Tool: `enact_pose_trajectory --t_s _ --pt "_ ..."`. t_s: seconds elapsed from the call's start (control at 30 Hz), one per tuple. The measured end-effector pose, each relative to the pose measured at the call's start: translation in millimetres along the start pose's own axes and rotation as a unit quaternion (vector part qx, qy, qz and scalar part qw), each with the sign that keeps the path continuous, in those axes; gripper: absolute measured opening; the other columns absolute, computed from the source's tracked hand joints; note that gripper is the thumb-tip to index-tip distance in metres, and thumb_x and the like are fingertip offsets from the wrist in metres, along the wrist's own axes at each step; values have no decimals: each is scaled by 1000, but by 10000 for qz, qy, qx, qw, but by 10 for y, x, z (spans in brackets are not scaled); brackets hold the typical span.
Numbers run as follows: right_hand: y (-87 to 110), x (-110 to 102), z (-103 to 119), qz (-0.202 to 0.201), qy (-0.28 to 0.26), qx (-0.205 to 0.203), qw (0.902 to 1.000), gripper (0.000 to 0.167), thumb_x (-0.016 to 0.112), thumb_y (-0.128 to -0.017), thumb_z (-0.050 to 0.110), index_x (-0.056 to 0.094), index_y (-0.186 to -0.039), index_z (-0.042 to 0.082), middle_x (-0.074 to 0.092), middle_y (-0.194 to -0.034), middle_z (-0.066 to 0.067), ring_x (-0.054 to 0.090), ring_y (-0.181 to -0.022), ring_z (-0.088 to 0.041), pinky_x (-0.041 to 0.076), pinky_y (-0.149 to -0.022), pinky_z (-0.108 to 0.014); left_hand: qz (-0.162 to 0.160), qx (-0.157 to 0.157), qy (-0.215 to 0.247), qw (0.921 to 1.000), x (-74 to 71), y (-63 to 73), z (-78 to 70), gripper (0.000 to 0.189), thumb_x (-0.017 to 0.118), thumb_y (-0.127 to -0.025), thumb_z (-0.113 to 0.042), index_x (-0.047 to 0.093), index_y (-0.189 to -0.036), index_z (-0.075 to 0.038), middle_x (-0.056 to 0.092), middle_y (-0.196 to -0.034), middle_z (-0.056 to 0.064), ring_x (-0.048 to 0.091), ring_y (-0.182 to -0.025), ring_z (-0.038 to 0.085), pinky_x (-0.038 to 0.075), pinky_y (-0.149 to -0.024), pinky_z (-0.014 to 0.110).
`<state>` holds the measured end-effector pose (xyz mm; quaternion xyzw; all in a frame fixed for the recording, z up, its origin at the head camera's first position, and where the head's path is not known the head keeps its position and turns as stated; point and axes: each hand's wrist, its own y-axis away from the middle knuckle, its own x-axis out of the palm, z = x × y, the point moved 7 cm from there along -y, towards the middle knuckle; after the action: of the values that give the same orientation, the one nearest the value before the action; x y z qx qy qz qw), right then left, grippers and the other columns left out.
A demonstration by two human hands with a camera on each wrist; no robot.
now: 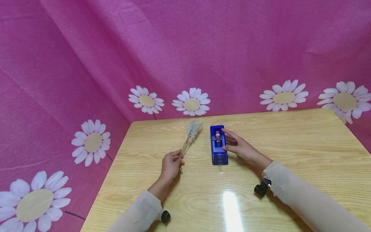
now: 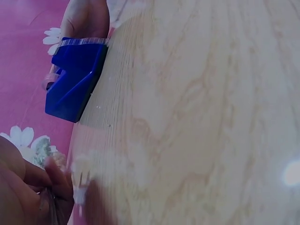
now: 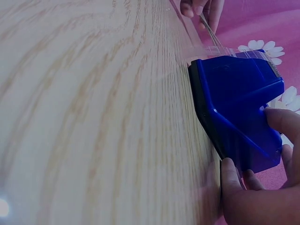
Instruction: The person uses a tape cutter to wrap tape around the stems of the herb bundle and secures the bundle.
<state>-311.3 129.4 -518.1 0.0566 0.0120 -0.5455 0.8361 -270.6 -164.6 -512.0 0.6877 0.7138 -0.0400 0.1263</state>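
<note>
My left hand (image 1: 171,166) pinches a small bunch of dried flowers (image 1: 193,130) by its thin stems, with the pale fluffy heads pointing away toward the table's far edge. A blue tape dispenser (image 1: 219,154) stands upright on the table to the right of the bunch. My right hand (image 1: 241,149) grips the dispenser from its right side, thumb toward the near part and fingers toward the far end. A pinkish tape roll (image 1: 218,136) sits inside it. From the dispenser's near end, a short piece of clear tape (image 1: 221,169) sticks out. In the right wrist view, fingertips (image 3: 229,171) press near the dispenser's base.
The light wood table (image 1: 290,145) reflects a bright lamp spot near its front. A pink curtain (image 1: 232,58) with white daisies hangs behind the table and along its left side. Each wrist carries a small black camera.
</note>
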Motion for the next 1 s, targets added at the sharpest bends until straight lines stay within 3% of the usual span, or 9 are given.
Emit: enact_pose_trajectory --t_s 0.2,0.47,0.73,1.0 --pt "12 -5 2 -11 -51 62 10000 80 65 -103 13 19 -167 26 16 -170 -23 18 -154 -46 25 -119 -63 -216 212 -152 9994 -44 -33 -52 42 50 -96 16 60 -137 10 70 -119 29 58 -66 13 42 -53 16" --pt "4 -5 -4 -23 -69 53 10000 81 66 -102 13 19 -167 25 17 -170 -23 19 -154 -46 26 -119 -62 -417 211 -567 9973 -104 -35 -84 32 59 -104 -1 65 -134 4 72 -118 22 60 -78 13 43 -57 15" --pt "5 -7 8 -54 -112 42 9999 81 67 -101 11 21 -166 25 19 -169 -23 21 -154 -45 27 -119 -61 -349 415 203 9983 -129 -41 -145 29 58 -102 5 66 -130 9 74 -110 27 60 -75 12 46 -57 15" --pt "3 1 18 -67 -190 72 9998 82 67 -101 10 20 -167 23 20 -168 -23 22 -154 -45 28 -119 -60 -180 412 359 9983 -124 -9 -244 22 62 -100 5 69 -120 11 76 -103 25 64 -69 12 49 -56 18"
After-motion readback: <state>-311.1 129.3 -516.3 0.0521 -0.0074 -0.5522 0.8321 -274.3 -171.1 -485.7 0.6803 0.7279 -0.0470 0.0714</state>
